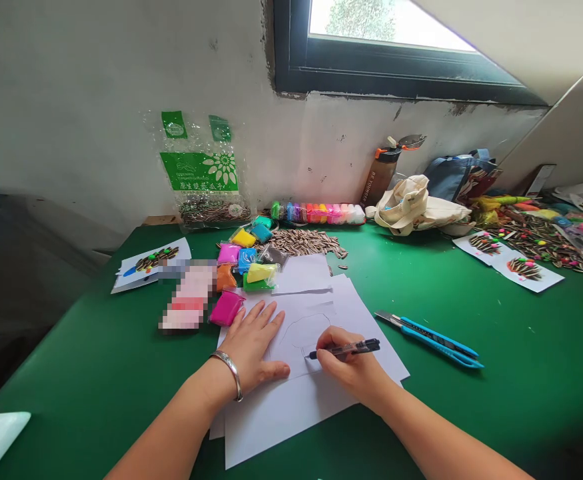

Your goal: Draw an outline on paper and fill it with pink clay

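My right hand (354, 363) grips a black pen (346, 349), its tip down on a white sheet of paper (316, 327). Thin dark lines on that sheet form a rounded arch with short strokes beneath. Flat on the left part of the sheet lies my left hand (256, 343), fingers spread, a silver bangle at the wrist. More white sheets (281, 433) are stacked underneath. Just above the left hand sits a magenta clay packet (226, 307), with several other coloured clay packets (247, 260) behind it.
A blue utility knife (428, 339) lies right of the paper. Sunflower seeds (301, 243) are heaped behind it, near a seed bag (206, 173) and a row of coloured clay (321, 213). Seed-decorated cards (524, 270) lie at right, another card (154, 263) at left. A bottle (381, 177) stands by the wall.
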The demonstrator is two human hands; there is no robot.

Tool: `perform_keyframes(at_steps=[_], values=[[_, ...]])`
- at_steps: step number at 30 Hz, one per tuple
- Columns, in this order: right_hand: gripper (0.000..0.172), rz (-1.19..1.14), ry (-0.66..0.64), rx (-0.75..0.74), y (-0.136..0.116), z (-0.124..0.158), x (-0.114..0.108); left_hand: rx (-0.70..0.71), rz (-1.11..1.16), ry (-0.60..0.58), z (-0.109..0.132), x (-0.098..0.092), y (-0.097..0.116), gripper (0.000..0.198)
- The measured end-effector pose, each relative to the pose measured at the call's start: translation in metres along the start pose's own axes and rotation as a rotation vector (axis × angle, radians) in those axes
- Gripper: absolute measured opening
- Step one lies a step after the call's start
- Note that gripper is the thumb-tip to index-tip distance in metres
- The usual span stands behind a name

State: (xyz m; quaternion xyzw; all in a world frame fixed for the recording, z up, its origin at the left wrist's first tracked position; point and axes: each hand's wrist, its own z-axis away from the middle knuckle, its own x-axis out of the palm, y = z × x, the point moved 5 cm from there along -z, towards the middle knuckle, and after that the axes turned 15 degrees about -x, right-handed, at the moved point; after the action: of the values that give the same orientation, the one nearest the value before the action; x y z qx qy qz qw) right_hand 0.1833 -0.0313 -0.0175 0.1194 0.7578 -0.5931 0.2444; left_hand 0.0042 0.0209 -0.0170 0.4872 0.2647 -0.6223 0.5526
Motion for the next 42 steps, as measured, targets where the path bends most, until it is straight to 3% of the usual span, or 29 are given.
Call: perform_keyframes(at_steps=[15, 22, 30, 42], values=[[0.009, -0.072, 0.053, 0.007, 0.002, 0.0, 0.0, 0.007, 0.016, 0.007, 0.0, 0.001, -0.001, 0.088], [0.011, -0.255, 0.234, 0.11, 0.023, 0.002, -0.028, 0.001, 0.009, 0.0, 0.001, 0.0, 0.0, 0.089], [0.01, -0.146, 0.141, 0.043, 0.019, 0.006, -0.026, 0.013, 0.022, 0.003, 0.0, 0.001, -0.001, 0.088], [0.01, -0.082, 0.121, 0.032, 0.019, 0.005, -0.022, 0.005, -0.004, 0.006, 0.001, -0.001, 0.0, 0.088]])
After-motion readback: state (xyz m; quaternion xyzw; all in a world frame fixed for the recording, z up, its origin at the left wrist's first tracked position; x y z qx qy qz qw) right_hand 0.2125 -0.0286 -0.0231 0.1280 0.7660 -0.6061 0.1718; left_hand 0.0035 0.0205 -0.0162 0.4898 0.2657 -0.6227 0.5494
